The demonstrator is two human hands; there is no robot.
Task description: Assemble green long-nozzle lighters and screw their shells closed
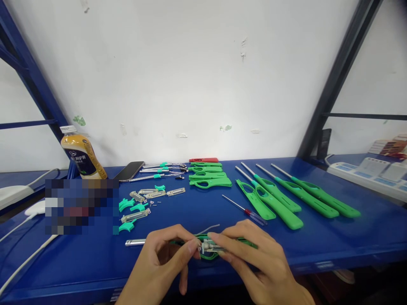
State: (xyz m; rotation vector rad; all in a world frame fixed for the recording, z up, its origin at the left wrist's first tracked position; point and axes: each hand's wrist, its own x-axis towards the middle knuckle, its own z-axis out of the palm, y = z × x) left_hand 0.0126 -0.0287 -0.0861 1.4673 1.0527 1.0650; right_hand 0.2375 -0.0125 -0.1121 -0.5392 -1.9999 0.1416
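Note:
My right hand (257,256) grips a clear plastic lighter fuel tank (211,245) between thumb and fingers, its valve end turned left. At that end, my left hand (168,256) pinches with thumb and forefinger; whatever tiny piece lies between them is too small to name. Beneath both hands is a green lighter handle shell (210,256), partly covered by the fingers. A metal lighter tube (135,242) sticks out to the left behind my left hand. A thin pale tube or wire (208,229) rises just behind the fingertips.
Several clear fuel tanks (136,215) and teal triggers (127,225) lie left, with wired metal tubes (149,178) behind. Green shells (211,182) and a red shell (203,160) line the back. A screwdriver (256,217), long green lighters (280,207), phone (129,170) and bottle (84,154) surround them.

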